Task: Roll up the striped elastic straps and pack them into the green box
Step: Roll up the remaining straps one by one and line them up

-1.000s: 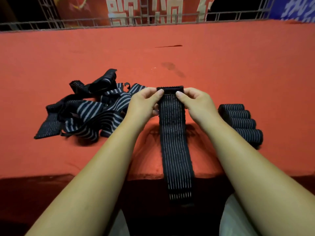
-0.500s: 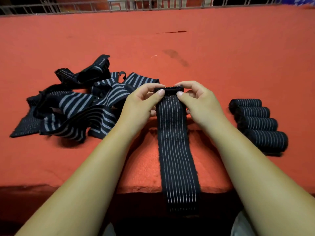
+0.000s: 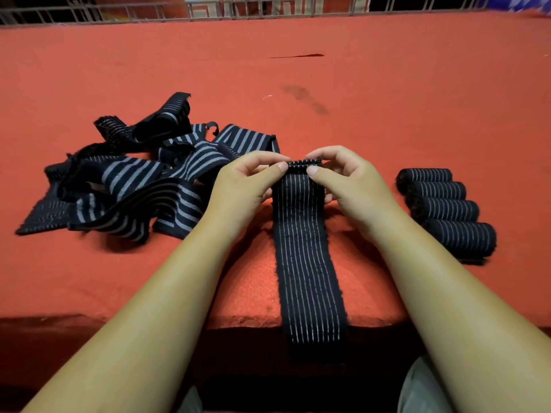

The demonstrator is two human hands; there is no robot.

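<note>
At the near edge of the red-covered table (image 3: 387,99), a dark striped elastic strap (image 3: 307,263) lies lengthwise between the forearms. Its near end hangs over the table edge into shadow, where the tip is hard to make out. The left hand (image 3: 244,186) and right hand (image 3: 351,183) both pinch the far end, thumbs on top with their tips close together and the other fingers curled over from behind. How those fingers lie under the strap is hidden by the hands themselves.

To the left, a pile of loose straps (image 3: 134,186) is so tangled that the number of straps cannot be told. To the right, four rolled straps (image 3: 447,210) lie side by side, touching, and the nearest one hides part of its neighbour. A metal railing (image 3: 268,7) along the far edge is cut off by the top of the frame, and pale clothing is cropped at the bottom.

Compared with a second ago, the strap's far end no longer lies flat: it now shows a thin turned-over fold under the thumbs. The hands have closed in a little over it. The pile and the four rolls lie as before.
</note>
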